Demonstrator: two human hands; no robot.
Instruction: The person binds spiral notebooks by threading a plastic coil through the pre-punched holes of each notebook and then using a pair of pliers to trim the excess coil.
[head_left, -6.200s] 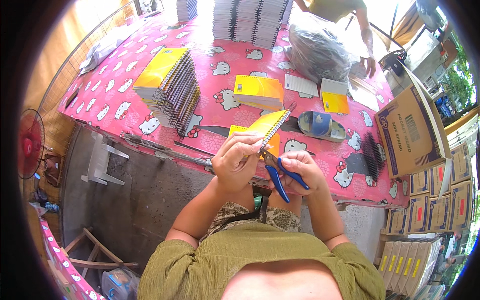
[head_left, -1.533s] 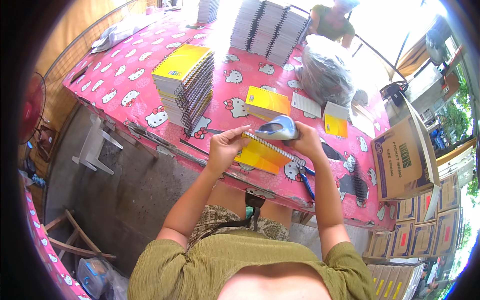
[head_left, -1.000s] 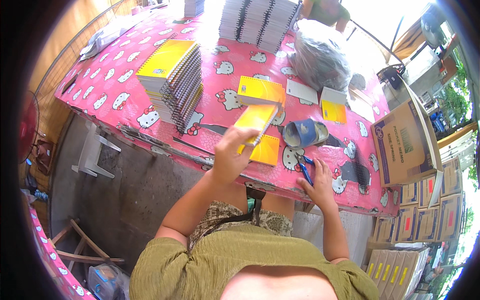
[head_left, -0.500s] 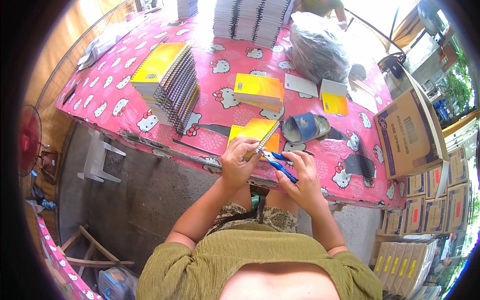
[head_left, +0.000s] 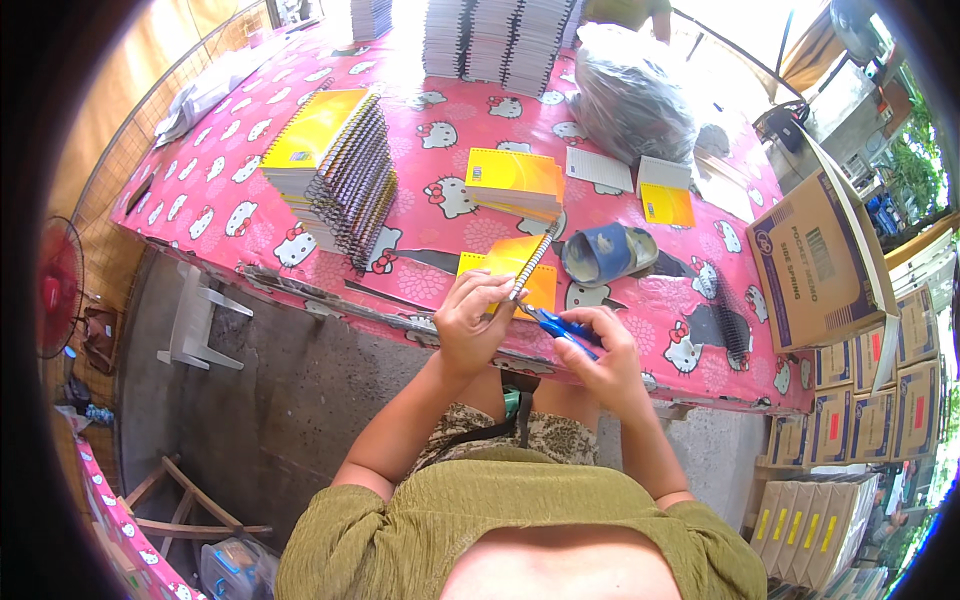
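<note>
My left hand [head_left: 472,322] is closed on a small yellow spiral notebook [head_left: 530,262], tilted so its wire spine slants toward me. In my right hand [head_left: 608,362] is a pair of blue-handled pliers [head_left: 568,328], its jaws at the near end of the notebook's spine. The pliers' handles look squeezed nearer together. Another yellow notebook [head_left: 545,290] lies on the table just under the held one. Beyond it rests a short pile of yellow notepads [head_left: 512,182]. My left fingers hide the lower part of the held notebook.
A tall stack of spiral notebooks [head_left: 330,170] stands at the left. Right of my hands lies a blue slipper [head_left: 600,255] near black wire coils [head_left: 735,325]. A grey plastic bag [head_left: 635,100] and thick white stacks [head_left: 495,40] stand farther back; an open cardboard box [head_left: 825,265] is at right.
The pliers' handles have come closer together as my right fingers curled in. The held notebook has turned more edge-on, its spine standing steeper.
</note>
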